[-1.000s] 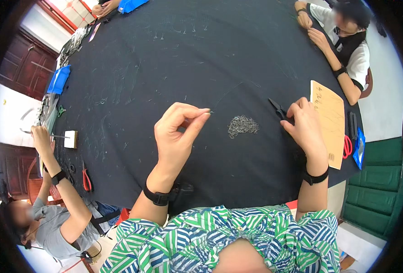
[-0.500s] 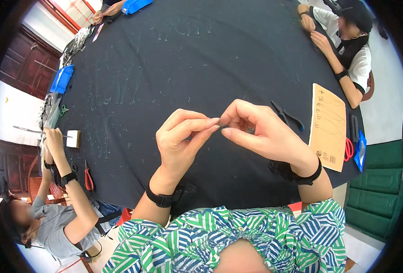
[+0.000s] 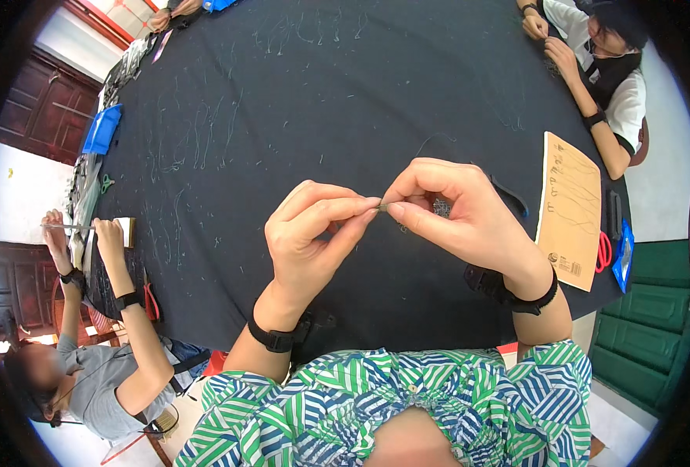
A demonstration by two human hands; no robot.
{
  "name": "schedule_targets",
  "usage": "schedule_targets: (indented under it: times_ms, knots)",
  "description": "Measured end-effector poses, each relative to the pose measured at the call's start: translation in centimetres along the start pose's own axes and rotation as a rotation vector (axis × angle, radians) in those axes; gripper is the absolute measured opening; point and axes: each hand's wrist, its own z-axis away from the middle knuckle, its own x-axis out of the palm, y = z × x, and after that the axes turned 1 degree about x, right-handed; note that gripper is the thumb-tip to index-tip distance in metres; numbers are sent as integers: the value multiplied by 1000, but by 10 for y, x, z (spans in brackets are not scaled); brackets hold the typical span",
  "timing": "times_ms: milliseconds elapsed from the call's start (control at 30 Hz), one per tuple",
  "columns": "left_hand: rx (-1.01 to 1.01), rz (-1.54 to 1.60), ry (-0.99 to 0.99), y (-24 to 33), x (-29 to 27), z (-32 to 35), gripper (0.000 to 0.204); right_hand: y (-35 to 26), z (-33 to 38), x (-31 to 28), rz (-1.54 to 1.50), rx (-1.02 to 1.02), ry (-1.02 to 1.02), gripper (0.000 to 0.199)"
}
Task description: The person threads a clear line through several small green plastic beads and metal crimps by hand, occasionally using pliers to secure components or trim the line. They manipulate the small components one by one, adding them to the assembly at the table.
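Over the middle of the table, my left hand (image 3: pixel 308 241) is closed in a pinch, thumb against forefinger. Its fingertips meet those of my right hand (image 3: pixel 462 222), also pinching. Between them is a thin dark strand (image 3: pixel 381 207), too small to make out fully. A fine line (image 3: pixel 436 138) curls out beyond my right knuckles onto the black cloth. Behind the right thumb, a small dark grey clump (image 3: pixel 441 207) shows in the palm; whether it is held or lies beneath cannot be told.
Thin strands (image 3: pixel 205 132) lie scattered across the black cloth (image 3: pixel 345 117). To my right are dark-handled pliers (image 3: pixel 512 198), partly hidden, a brown paper pad (image 3: pixel 569 214), red-handled scissors (image 3: pixel 603 253) and a blue packet (image 3: pixel 624 257). A co-worker sits left (image 3: pixel 111 389), another far right (image 3: pixel 621 86).
My fingertips have come together on the thin strand. A fine line now shows more plainly beyond my right hand. The co-worker on the left has lowered a long thin rod.
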Motion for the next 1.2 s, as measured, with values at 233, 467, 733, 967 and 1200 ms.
schedule_targets:
  times_ms: [233, 467, 733, 967, 1200]
  knots:
    - [-10, -4, 0, 1, 1, 1, 21, 4, 0, 2, -1, 25, 11, 12]
    - [-8, -25, -1, 1, 1, 1, 20, 3, -1, 0, 49, 12, 7, 11]
    - [-101, 59, 13, 3, 4, 2, 12, -1, 4, -26, 252, -12, 21, 8]
    - [-449, 424, -39, 8, 15, -5, 5, 5, 4, -64, 299, -26, 242, 18]
    - [-669, 587, -153, 13, 35, -23, 8, 1, 4, -70, 98, -163, 331, 21]
